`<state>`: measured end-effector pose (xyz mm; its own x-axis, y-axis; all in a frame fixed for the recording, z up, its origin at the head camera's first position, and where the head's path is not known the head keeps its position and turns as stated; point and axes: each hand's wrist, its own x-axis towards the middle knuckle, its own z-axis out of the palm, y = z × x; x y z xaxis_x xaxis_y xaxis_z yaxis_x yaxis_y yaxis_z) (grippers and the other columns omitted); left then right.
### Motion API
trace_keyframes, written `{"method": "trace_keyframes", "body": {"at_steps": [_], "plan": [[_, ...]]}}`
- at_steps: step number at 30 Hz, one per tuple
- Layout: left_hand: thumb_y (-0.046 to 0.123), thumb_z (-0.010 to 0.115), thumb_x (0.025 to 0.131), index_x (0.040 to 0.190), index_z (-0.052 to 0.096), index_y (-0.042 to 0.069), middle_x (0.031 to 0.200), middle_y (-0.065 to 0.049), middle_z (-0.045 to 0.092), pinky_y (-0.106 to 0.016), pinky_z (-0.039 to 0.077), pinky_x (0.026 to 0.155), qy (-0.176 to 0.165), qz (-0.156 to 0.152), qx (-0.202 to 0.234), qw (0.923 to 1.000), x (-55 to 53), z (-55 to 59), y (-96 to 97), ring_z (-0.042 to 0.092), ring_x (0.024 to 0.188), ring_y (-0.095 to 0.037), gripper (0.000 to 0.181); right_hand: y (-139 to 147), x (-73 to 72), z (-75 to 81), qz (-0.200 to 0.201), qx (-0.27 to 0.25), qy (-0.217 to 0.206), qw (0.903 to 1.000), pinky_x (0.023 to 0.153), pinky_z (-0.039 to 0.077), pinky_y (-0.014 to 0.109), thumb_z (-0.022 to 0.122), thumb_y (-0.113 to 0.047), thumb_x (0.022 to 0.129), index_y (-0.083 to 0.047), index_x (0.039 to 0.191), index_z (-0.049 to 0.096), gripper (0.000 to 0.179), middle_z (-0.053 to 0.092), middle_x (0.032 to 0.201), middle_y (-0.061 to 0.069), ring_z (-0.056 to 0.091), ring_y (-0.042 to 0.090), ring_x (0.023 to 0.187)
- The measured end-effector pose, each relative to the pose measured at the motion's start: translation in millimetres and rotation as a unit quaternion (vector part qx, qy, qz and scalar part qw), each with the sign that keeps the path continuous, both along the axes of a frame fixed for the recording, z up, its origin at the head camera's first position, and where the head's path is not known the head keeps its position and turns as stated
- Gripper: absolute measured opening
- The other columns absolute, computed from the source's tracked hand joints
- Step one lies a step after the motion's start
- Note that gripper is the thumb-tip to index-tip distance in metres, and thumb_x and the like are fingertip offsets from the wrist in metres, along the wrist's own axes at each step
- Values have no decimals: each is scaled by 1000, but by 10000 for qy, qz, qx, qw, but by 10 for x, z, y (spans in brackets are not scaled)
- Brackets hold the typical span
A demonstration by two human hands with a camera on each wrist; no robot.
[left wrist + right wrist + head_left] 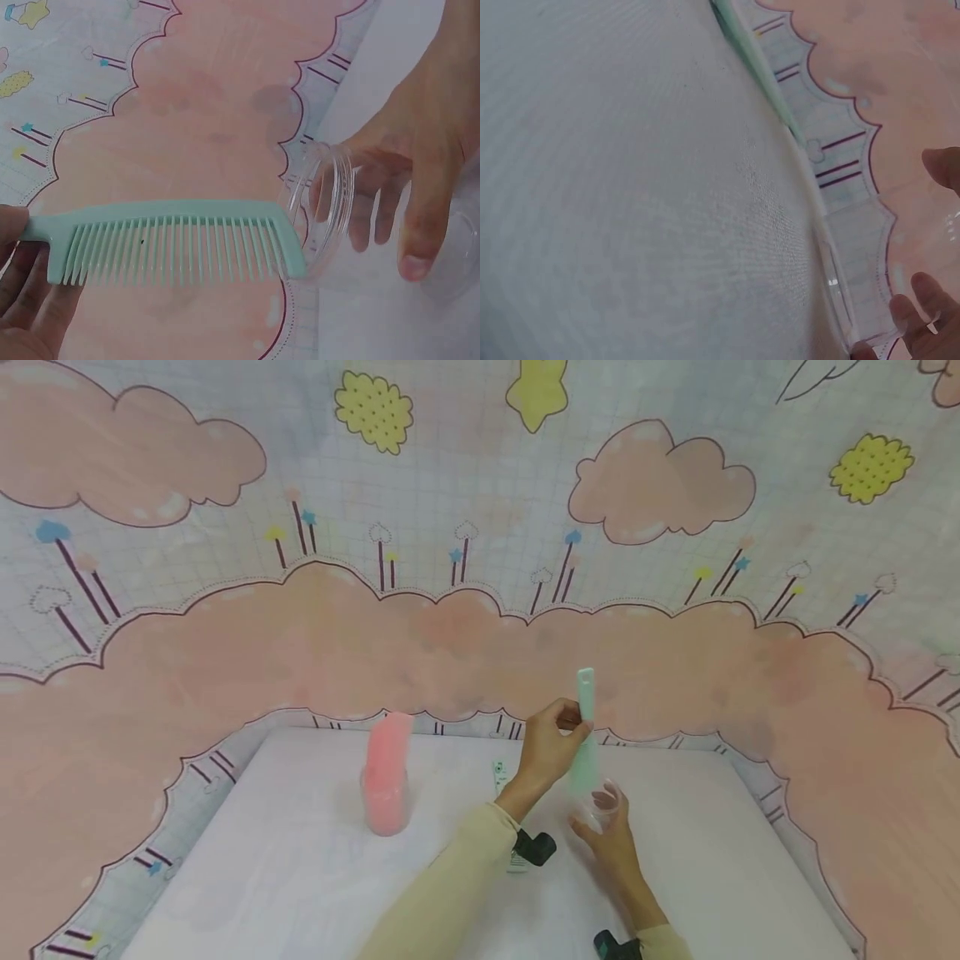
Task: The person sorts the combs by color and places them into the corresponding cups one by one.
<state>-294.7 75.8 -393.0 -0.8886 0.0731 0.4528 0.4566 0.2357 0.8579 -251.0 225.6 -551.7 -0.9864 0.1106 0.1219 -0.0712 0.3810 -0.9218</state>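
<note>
My left hand point(551, 747) pinches a mint-green comb point(585, 768) by its handle and holds it upright, teeth end down. The comb's lower end is at the mouth of a clear plastic cup point(341, 187); whether it reaches inside is hard to tell. Around that cup my right hand point(617, 852) is curled, thumb on one side and fingers on the other. In the left wrist view the comb point(172, 210) lies sideways across the picture, its teeth pointing down. Only fingertips point(926, 292) and a thumb tip of my right hand show in the right wrist view.
On the left of the white table point(247, 860), a curved pink object point(387, 777) stands in what looks like another clear cup. A slim green-and-white printed item point(500, 772) lies partly under my left forearm. Behind the table hangs a cloud-patterned cloth point(450, 643).
</note>
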Motion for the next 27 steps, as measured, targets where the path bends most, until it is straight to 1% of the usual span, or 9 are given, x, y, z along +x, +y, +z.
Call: {"method": "trace_keyframes", "body": {"at_steps": [4,7,13,17,20,24,27], "plan": [[15,71,90,103,68,8,95,-6,73,-20,56,70,109,23,46,9999,-31,0,52,69,84,-13,15,8,-6,-12,108,-152,153,9997,115,27,61,77,-21,85,-11,151,16,91,39,145,21,37,40,137],[14,71,90,102,68,7,95,-7,73,-19,56,71,156,46,81,9998,-57,0,86,69,84,-14,15,11,-27,-12,139,-197,160,9996,117,25,60,78,-18,84,-12,151,15,92,38,145,20,36,39,138],[13,71,90,104,67,6,97,-9,72,-17,56,73,-47,-75,252,9996,-81,-33,171,69,85,-14,16,29,-22,-23,15,-158,-30,9999,117,23,60,78,-16,83,-12,151,15,93,39,144,19,36,38,139],[12,70,91,104,67,5,98,-10,72,-18,57,74,36,-175,342,9993,-89,-46,207,69,87,-16,16,29,-26,-23,35,-170,1,9999,118,23,60,78,-17,84,-11,150,15,91,39,145,19,35,38,140],[12,70,91,105,67,6,98,-9,72,-20,57,76,41,-241,297,9993,-88,-97,235,69,88,-15,15,29,-13,-21,17,-126,-60,9999,117,22,62,78,-20,84,-11,151,15,92,39,145,20,34,39,140],[15,70,91,104,67,9,98,-6,73,-21,56,78,-216,-223,18,9995,-65,-206,254,69,88,-11,15,37,17,-23,-72,-10,-237,9997,115,25,63,78,-23,84,-12,152,13,95,40,143,21,36,40,138],[17,69,92,104,67,10,99,-5,73,-23,56,79,-357,-140,-100,9992,-58,-276,249,69,88,-12,14,37,11,-20,-55,42,-330,9994,115,25,63,78,-26,84,-14,153,12,97,37,147,21,34,40,140]]}}
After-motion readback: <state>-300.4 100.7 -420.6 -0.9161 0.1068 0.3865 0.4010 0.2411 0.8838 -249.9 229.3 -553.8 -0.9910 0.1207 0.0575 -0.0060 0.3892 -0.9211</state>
